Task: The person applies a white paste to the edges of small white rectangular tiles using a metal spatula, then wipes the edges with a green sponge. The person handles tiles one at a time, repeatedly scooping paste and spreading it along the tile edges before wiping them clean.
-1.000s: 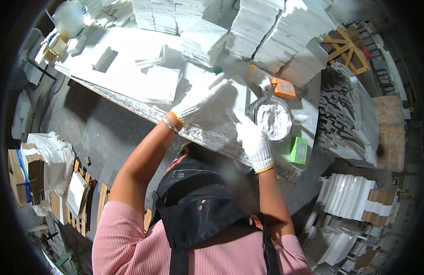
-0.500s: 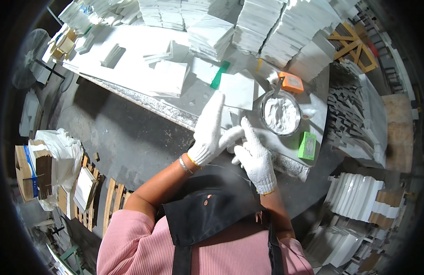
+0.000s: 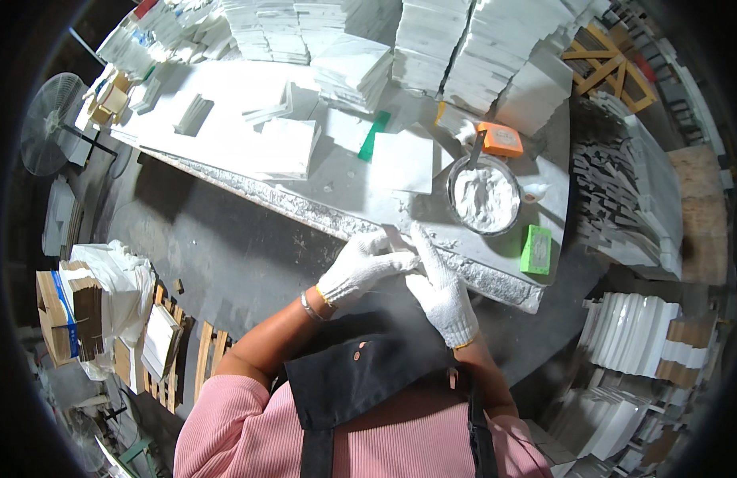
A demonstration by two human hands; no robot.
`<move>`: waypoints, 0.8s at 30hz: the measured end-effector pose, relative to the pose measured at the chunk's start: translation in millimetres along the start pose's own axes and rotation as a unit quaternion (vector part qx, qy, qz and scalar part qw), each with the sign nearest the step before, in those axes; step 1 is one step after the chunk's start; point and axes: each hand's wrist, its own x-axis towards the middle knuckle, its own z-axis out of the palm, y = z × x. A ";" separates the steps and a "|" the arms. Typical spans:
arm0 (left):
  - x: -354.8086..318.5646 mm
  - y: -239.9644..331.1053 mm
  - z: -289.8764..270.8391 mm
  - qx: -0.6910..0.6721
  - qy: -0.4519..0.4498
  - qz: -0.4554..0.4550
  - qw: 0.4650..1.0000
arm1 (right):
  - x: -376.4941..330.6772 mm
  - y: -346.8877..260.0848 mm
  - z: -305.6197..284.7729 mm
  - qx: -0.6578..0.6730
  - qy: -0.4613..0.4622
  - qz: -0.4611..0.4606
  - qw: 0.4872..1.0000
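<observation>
Two white-gloved hands meet at the near edge of a dusty table point(image 3: 344, 191), to the left of a bowl point(image 3: 450, 205) of white paste point(image 3: 485, 197) and nearer the wearer; the left hand point(image 3: 362, 267) is half curled, its thumb reaching toward the other glove; the right hand point(image 3: 442, 304) has its index finger out straight, the others partly bent; a thin grey blade point(image 3: 394, 237) juts up between them by the left fingertips, though which hand grips it cannot be told; a dark tool point(image 3: 476, 150) leans at the bowl's far rim, near an orange box point(image 3: 502, 139) just beyond the bowl; a green box point(image 3: 536, 250) sits to its right on the near side; left of the bowl lies a white tile point(image 3: 402, 163), with a green strip point(image 3: 375, 135) farther left; stacks point(image 3: 436, 48) of tiles rise behind the bowl; a fan point(image 3: 53, 123) stands well off to its left.
</observation>
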 end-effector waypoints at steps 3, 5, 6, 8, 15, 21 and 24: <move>6.2 -8.7 -3.8 -0.048 0.000 0.020 0.999 | -4.7 -18.1 -8.0 0.149 -0.040 0.197 0.968; 6.3 -9.6 -6.0 -0.067 0.054 0.009 0.996 | -10.6 -12.2 -9.5 0.168 -0.016 0.206 0.964; 6.9 -5.2 -10.3 -0.082 0.101 -0.017 0.991 | -12.9 -12.0 -16.7 0.184 -0.009 0.216 0.959; 11.6 -7.2 -29.6 -0.073 0.171 -0.009 0.982 | -17.1 -7.4 -32.9 0.188 0.030 0.226 0.955; 21.5 17.9 -67.2 0.368 0.212 0.244 0.872 | 8.2 52.7 -98.5 -0.052 0.189 0.172 0.965; 76.3 23.5 -53.2 0.647 0.143 0.271 0.698 | 13.0 92.0 -118.8 -0.251 0.102 0.207 0.940; 100.2 14.1 -71.6 0.680 0.093 0.302 0.661 | 23.3 43.6 -115.3 -0.315 0.101 0.238 0.913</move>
